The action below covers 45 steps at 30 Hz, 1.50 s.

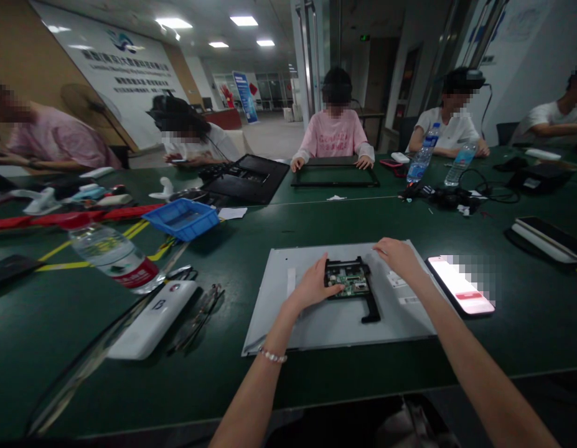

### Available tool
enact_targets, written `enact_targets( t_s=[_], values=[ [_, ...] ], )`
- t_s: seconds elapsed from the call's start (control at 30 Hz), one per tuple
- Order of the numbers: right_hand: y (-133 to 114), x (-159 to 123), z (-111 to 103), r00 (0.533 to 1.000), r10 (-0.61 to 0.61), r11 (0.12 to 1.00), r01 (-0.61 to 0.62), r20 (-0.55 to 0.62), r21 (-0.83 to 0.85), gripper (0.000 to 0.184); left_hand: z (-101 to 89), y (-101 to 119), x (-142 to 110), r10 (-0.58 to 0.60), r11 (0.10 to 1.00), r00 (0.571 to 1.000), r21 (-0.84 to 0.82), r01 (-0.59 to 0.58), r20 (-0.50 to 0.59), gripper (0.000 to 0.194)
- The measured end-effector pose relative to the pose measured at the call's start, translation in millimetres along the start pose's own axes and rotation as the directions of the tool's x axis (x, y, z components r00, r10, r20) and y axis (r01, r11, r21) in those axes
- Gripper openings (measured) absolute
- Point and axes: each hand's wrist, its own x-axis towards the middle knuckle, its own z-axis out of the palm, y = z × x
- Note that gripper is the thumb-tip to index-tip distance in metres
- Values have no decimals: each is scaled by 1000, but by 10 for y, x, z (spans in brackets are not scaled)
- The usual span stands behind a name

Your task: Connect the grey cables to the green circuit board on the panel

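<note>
A green circuit board [356, 285] sits in a black plastic frame [372, 308], which has an arm reaching toward me. Both rest on a flat grey-white panel [269, 311] with stickers, probably a display panel. My left hand [311, 285] grips the left side of the frame, thumb over the board's near edge and fingers along the far left side. Beyond the frame's right corner, my right hand [396, 255] is closed in a pinch above the panel's far edge. Whatever its fingertips hold, if anything, is too small to make out.
A lit phone [463, 286] lies right of the panel. To the left are a white power bank [152, 320], eyeglasses [199, 320], a water bottle [115, 255] and a blue tray [183, 218]. Across the table, a person's hands touch a black bezel [335, 183].
</note>
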Motion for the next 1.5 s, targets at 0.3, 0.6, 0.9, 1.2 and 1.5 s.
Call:
enact_targets(
  t_s=[0.3,0.6,0.9,1.2,1.5],
  values=[
    [175,-197,86,995,69,984,-79,66,158,31,13,-29,8,6,1000,1000,4,-7,5,93],
    [311,-493,-11,964,150,922,-217,221,321,28,-1,6,7,2,1000,1000,-2,-2,5,93],
    [283,-546,59,935,301,834,-354,190,422,19,-4,11,-4,-3,1000,1000,-15,3,3,91],
    [413,-567,155,944,325,891,-328,63,314,21,7,-7,-4,-6,1000,1000,-11,6,11,92],
    [177,-232,33,993,-90,995,87,76,40,25,-2,23,-3,-28,1000,999,4,28,24,93]
  ],
)
